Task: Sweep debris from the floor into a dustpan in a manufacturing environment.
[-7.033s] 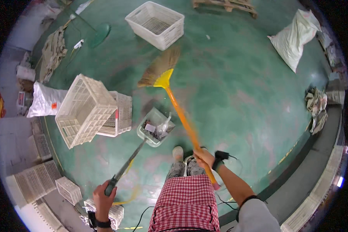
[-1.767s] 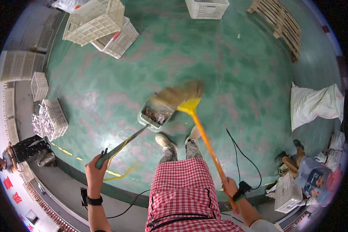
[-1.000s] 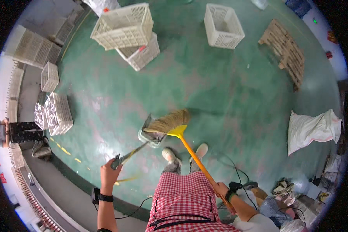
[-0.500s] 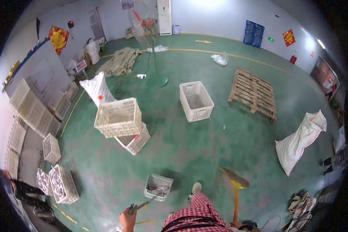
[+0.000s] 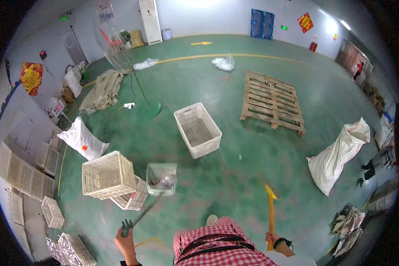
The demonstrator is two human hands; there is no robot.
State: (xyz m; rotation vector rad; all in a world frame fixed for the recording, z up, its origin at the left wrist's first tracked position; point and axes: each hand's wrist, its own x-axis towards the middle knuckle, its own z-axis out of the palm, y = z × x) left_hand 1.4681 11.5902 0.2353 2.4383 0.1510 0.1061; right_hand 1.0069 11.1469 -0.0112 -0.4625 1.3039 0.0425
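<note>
My left hand (image 5: 125, 241) is closed round the dark grip of a long-handled dustpan. The pan (image 5: 150, 182) is pale and box-shaped, hangs just right of the stacked crates and holds some blurred litter. On the right side, my right hand (image 5: 270, 238) grips the yellow-orange handle of a broom (image 5: 271, 210). Its head points away from me over the green floor, and its bristles are blurred.
Two stacked cream crates (image 5: 108, 175) stand left of the dustpan, with a white sack (image 5: 83, 139) behind them. Ahead are an open white crate (image 5: 198, 150), a wooden pallet (image 5: 272, 101) and a floor fan (image 5: 150, 109). A tall white sack (image 5: 334, 162) leans at right.
The view has shifted as I step forward and turn right. The dustpan has swung farther ahead of me, nearer the stacked crates. The broom stays in my right hand, its head now smeared by motion.
</note>
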